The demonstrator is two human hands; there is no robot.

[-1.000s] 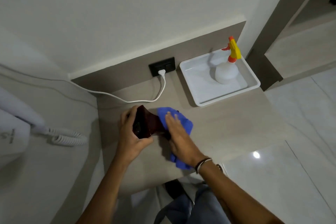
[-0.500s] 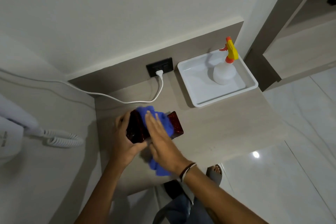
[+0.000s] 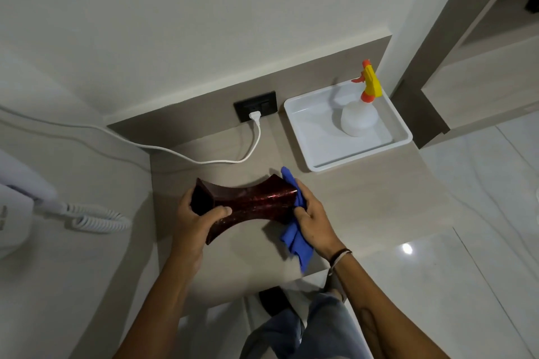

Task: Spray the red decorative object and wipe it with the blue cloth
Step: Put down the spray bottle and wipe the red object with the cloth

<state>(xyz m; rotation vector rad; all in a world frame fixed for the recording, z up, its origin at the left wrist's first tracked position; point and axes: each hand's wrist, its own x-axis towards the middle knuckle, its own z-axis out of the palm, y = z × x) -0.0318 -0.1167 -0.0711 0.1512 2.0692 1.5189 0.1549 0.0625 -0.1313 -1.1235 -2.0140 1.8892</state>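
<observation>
The red decorative object (image 3: pixel 256 202) is a dark red, glittery piece with a pinched waist and an open left end, held sideways just above the small wooden table (image 3: pixel 364 201). My left hand (image 3: pixel 196 217) grips its left open end. My right hand (image 3: pixel 313 220) presses the blue cloth (image 3: pixel 296 239) against its right end; part of the cloth hangs down under the hand. The white spray bottle (image 3: pixel 358 121) with a yellow and orange trigger stands in the white tray (image 3: pixel 309 151) at the back right, away from both hands.
A white cable (image 3: pixel 204 159) runs from the black wall socket (image 3: pixel 256 110) across the back of the table to the left. A white wall phone with a coiled cord (image 3: pixel 96 220) hangs at the left. Glossy floor tiles (image 3: pixel 466 242) lie to the right, and my legs show below.
My right hand slid the blue cloth from the top of the red object to its right end. The object now lies turned lengthwise, with more of its surface showing.
</observation>
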